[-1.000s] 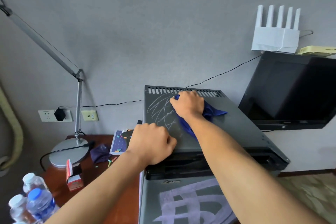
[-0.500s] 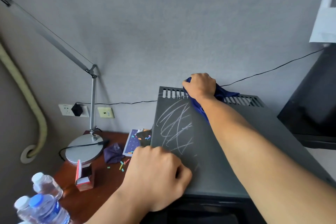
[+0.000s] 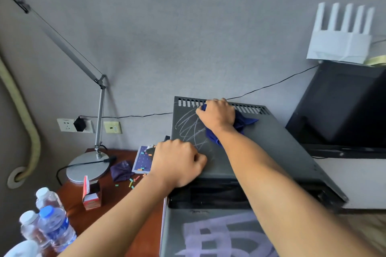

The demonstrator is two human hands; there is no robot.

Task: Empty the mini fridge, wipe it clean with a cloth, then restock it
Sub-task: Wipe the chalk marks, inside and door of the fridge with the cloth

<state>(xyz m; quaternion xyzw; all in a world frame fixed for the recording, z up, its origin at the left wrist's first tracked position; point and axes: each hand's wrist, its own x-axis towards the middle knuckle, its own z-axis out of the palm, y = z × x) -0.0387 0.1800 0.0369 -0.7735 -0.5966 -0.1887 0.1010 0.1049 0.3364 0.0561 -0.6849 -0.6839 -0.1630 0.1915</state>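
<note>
**Fridge top wiped with a blue cloth**

Nearest the camera, at the lower left, several water bottles [image 3: 54, 228] with white and blue caps were seen standing together at the corner of a reddish wooden table [image 3: 117, 198]. Just right of them, the open door [image 3: 208, 233] of the mini fridge [image 3: 271, 152] was seen from above, its grey face marked with pale purple strokes. A small red and white carton [image 3: 90, 194] with its top flap raised was set on the table behind the bottles, and coloured bits were scattered nearby.

The left hand [image 3: 177, 162] was laid as a fist on the front left part of the fridge top, fingers curled under; nothing could be seen held in it. Beside it, a patterned booklet [image 3: 143, 159] and a crumpled purple cloth [image 3: 121, 170] were lying on the table, next to the round base of a desk lamp [image 3: 87, 166].

Farther back, the right hand [image 3: 217, 113] was closed on a blue cloth [image 3: 243, 123] and pressed down on the fridge top near the rear vent slots, just right of a patch of pale scribbles [image 3: 190, 127].

A black television [image 3: 344, 108] was seen at the right, with a white router [image 3: 342, 41] on top, against the grey wall.
</note>
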